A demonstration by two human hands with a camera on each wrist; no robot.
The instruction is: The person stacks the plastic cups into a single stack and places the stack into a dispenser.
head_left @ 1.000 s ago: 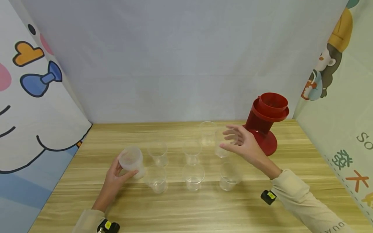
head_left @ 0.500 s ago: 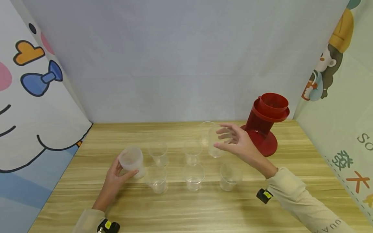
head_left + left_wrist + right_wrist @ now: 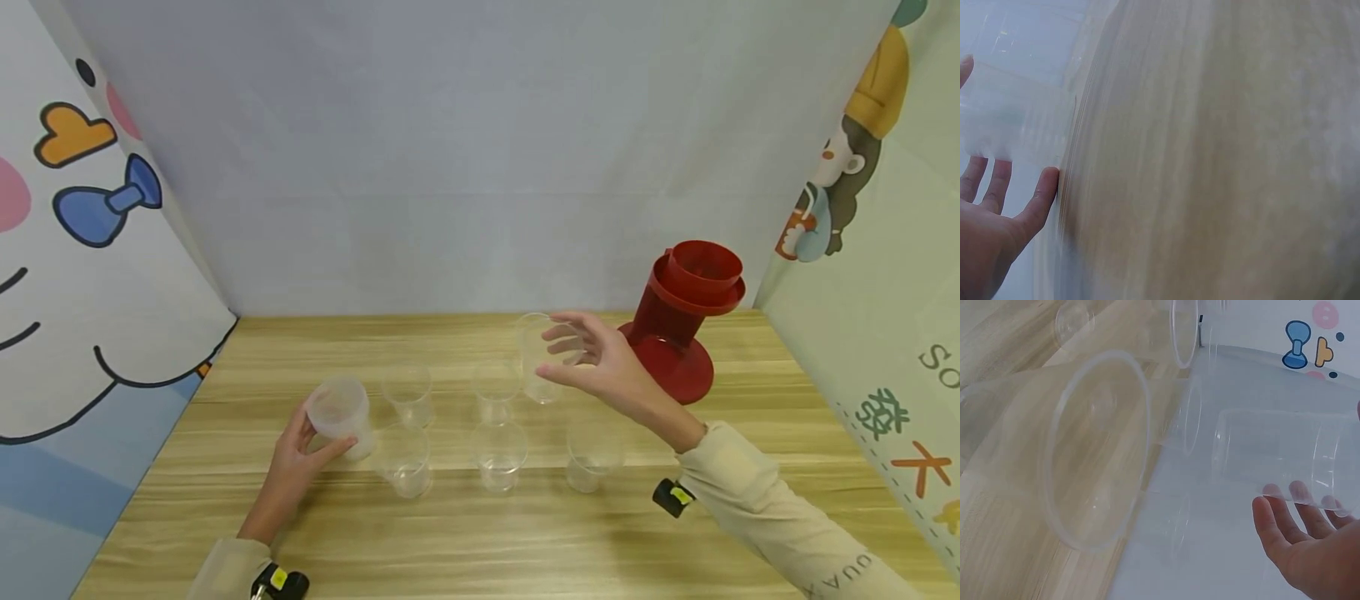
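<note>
A frosted stack of plastic cups (image 3: 339,407) stands at the left of the table, and my left hand (image 3: 291,465) grips its side between thumb and fingers. In the left wrist view those fingers (image 3: 1042,199) lie along the translucent wall. At the back right, my right hand (image 3: 611,367) holds a clear plastic cup (image 3: 1272,450) by its side, mouth up. The held cup overlaps another clear cup behind it in the head view. Clear cups stand upright nearby: a front row with a left cup (image 3: 407,467), a middle cup (image 3: 498,458) and a right cup (image 3: 591,462).
Behind the front row stand two more clear cups, a left one (image 3: 408,396) and a right one (image 3: 495,392). A red plastic stand (image 3: 671,321) with a round base and cup-shaped top is at the back right. Printed cloth walls (image 3: 480,167) enclose the wooden table (image 3: 450,550).
My right hand has moved left with the clear cup, away from the red stand and toward the cup at the back. The left hand has stayed on the stack.
</note>
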